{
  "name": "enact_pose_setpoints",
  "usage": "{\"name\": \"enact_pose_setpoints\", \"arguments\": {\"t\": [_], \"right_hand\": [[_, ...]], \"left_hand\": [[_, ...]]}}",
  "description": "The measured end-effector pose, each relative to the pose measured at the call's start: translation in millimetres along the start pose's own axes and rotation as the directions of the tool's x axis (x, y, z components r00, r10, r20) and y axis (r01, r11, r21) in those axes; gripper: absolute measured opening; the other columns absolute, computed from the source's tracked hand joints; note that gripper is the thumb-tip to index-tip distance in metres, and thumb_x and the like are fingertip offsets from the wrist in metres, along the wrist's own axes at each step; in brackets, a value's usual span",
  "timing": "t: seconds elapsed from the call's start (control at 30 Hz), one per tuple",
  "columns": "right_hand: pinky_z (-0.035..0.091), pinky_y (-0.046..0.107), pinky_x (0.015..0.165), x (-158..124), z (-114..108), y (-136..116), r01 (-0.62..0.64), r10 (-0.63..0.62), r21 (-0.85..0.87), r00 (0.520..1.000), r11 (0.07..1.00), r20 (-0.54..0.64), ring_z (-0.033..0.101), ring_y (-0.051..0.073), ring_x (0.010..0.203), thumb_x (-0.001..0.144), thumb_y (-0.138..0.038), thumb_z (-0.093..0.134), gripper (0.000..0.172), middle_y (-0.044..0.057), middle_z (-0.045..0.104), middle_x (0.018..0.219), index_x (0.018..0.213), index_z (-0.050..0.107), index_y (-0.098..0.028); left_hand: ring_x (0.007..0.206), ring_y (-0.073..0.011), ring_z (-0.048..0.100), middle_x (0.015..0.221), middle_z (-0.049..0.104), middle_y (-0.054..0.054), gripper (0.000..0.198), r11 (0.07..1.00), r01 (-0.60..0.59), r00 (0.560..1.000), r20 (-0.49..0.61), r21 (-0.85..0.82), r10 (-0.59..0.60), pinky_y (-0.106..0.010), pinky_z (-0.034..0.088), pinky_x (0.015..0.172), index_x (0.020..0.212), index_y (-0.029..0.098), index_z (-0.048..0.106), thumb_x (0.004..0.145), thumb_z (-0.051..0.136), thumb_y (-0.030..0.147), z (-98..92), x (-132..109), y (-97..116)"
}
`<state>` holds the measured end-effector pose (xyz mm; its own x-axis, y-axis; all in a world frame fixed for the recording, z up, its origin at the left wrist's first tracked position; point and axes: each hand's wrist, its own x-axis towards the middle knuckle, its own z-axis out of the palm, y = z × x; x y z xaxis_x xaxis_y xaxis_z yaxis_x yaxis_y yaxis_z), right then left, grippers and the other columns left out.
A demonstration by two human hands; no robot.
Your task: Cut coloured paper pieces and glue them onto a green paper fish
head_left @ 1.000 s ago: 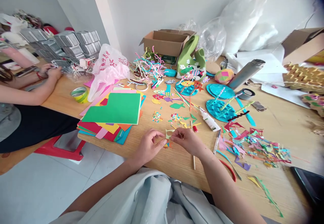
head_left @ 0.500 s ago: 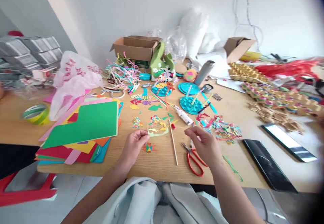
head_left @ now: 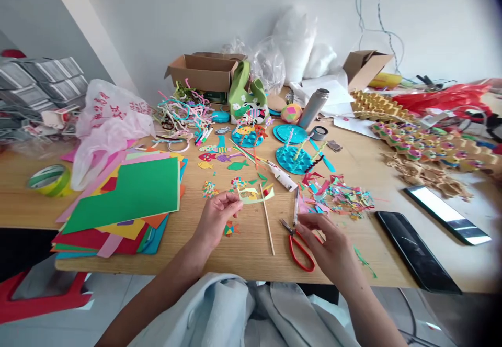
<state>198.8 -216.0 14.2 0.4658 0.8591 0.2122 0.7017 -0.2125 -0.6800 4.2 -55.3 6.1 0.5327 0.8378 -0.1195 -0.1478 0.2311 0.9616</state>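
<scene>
My left hand (head_left: 220, 213) pinches one end of a thin pale-green paper strip (head_left: 254, 200), which stretches rightward above the table. Under that strip lies the upper part of a wooden stick (head_left: 268, 226). A small patchwork paper fish (head_left: 231, 228) rests just beyond my left wrist. My right hand (head_left: 319, 239) hovers low over red-handled scissors (head_left: 291, 245), partly covering their handles, with its thumb and fingers apart. Close to its fingertips is a slim pen (head_left: 296, 205); I cannot tell whether they touch it. Farther back lies a white glue bottle (head_left: 283, 177).
Coloured paper sheets (head_left: 129, 192) are stacked at left beside a tape roll (head_left: 49, 179). Paper scraps (head_left: 337, 195) spread at right, near two phones (head_left: 415, 253). Several cut-out fish (head_left: 237, 165), blue discs (head_left: 292, 159) and a metal flask (head_left: 314, 109) stand farther back.
My right hand has come down and slightly right, its pinch loosening, to the scissors. My left hand has shifted a little right and up with the paper strip.
</scene>
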Motion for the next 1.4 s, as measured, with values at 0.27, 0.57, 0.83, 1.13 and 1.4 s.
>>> {"name": "enact_pose_setpoints", "arguments": {"t": [0.27, 0.57, 0.83, 1.13, 1.4], "right_hand": [[0.045, 0.036, 0.088, 47, 12, -61, 0.283, -0.289, 0.147, 0.957, 0.948, 0.025, 0.06, 0.022, 0.1, 0.088, -0.038, 0.057, 0.019, 0.006, 0.067, 0.101, 0.098, 0.063, -0.024], [0.046, 0.033, 0.068, 0, -5, 9, 0.052, 0.024, -0.31, 0.971, 0.949, 0.237, 0.062, 0.022, 0.079, 0.086, -0.04, 0.05, 0.021, 0.006, 0.065, 0.087, 0.089, 0.064, -0.025], [0.047, 0.039, 0.071, -32, 14, 45, 0.02, 0.082, -0.419, 0.971, 0.908, 0.224, 0.061, 0.026, 0.078, 0.088, -0.029, 0.039, 0.019, 0.01, 0.06, 0.08, 0.084, 0.055, -0.02], [0.048, 0.028, 0.058, -31, -15, -14, -0.16, 0.051, 0.267, 0.927, 0.95, 0.372, 0.061, 0.019, 0.077, 0.094, -0.038, 0.033, 0.021, 0.008, 0.062, 0.09, 0.101, 0.048, -0.024], [0.042, 0.026, 0.063, -16, 10, -39, -0.19, -0.003, 0.347, 0.873, 0.918, 0.488, 0.052, 0.015, 0.071, 0.082, -0.039, 0.059, 0.021, 0.001, 0.055, 0.077, 0.082, 0.049, -0.02]], "left_hand": [[0.062, -0.01, 0.049, 0.072, 0.056, 0.0, 0.011, 0.979, -0.03, 0.998, 0.051, 0.204, 0.02, -0.02, 0.039, 0.054, 0.072, 0.016, 0.064, 0.073, 0.066, 0.027, -0.1, -21, 12], [0.06, -0.0106, 0.054, 0.067, 0.061, 0.0, 0.014, 0.994, 0.025, 1.0, -0.012, 0.103, -0.024, -0.023, 0.043, 0.059, 0.07, 0.016, 0.065, 0.069, 0.069, 0.028, -12.4, -16, 4], [0.063, -0.0132, 0.062, 0.068, 0.068, -0.003, 0.014, 0.991, 0.108, 0.991, 0.091, -0.075, -0.101, -0.027, 0.048, 0.066, 0.072, 0.014, 0.066, 0.068, 0.072, 0.027, 12.9, -9, -4], [0.069, -0.0161, 0.066, 0.069, 0.069, -0.004, 0.017, 0.953, 0.147, 0.988, 0.08, -0.264, -0.13, -0.028, 0.052, 0.066, 0.073, 0.012, 0.066, 0.066, 0.074, 0.025, 26.3, -11, 3], [0.068, -0.0183, 0.068, 0.073, 0.071, -0.006, 0.019, 0.934, 0.17, 0.985, 0.085, -0.315, -0.151, -0.031, 0.054, 0.066, 0.076, 0.012, 0.062, 0.068, 0.072, 0.026, 35.5, -12, 7]]}}
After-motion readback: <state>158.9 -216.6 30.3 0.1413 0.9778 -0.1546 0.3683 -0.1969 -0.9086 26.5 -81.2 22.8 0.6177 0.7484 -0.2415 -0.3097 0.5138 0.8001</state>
